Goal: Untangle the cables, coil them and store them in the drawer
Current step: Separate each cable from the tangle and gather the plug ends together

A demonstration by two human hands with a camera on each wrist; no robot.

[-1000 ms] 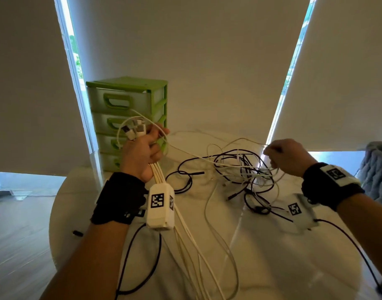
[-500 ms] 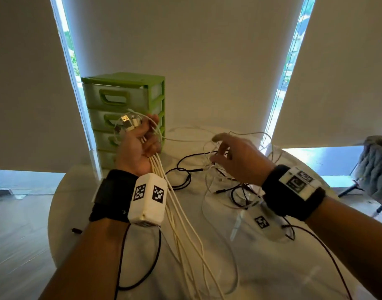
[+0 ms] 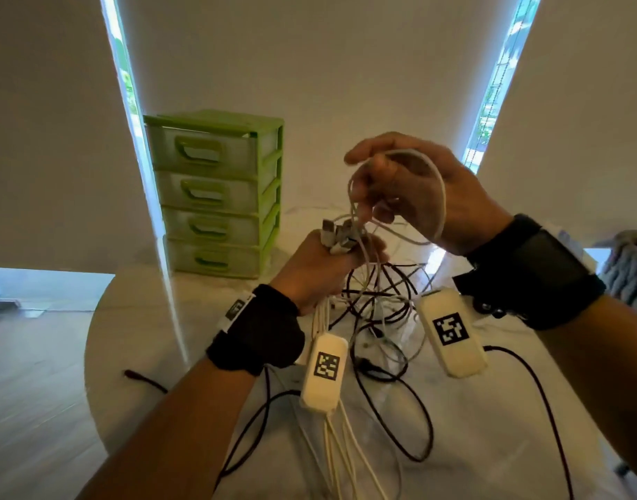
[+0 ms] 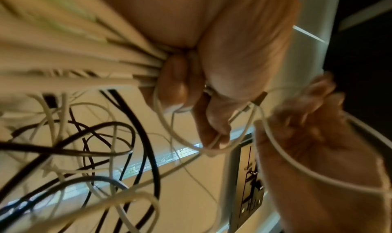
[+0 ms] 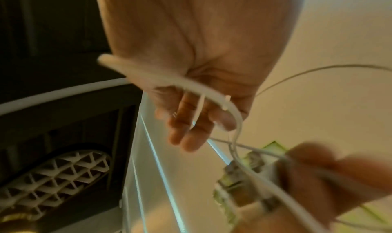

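Note:
My left hand point(image 3: 340, 259) grips a bundle of white cables point(image 3: 324, 319) over the table, their USB plugs point(image 3: 337, 235) sticking up out of the fist. The left wrist view shows its fingers point(image 4: 176, 87) curled round the white cable bundle point(image 4: 106, 65). Just above it, my right hand point(image 3: 378, 182) pinches a white cable loop point(image 3: 440, 196) that wraps round its back. That white cable point(image 5: 184, 84) crosses the right palm in the right wrist view. Below both hands lies a tangle of black and white cables point(image 3: 382, 301). The green drawer unit point(image 3: 216, 196) stands at the back left, all drawers closed.
The round white table point(image 3: 136, 341) ends close on the left, with floor beyond. A loose black cable end point(image 3: 144, 377) lies near that edge. Black cables point(image 3: 400, 438) trail toward me. Something grey and knitted point(image 3: 631, 272) sits far right. Blinds hang behind.
My right hand has come up from the tangle with a white cable and now hovers over my left hand. The left hand has moved right, away from the drawer unit, still gripping the bundle.

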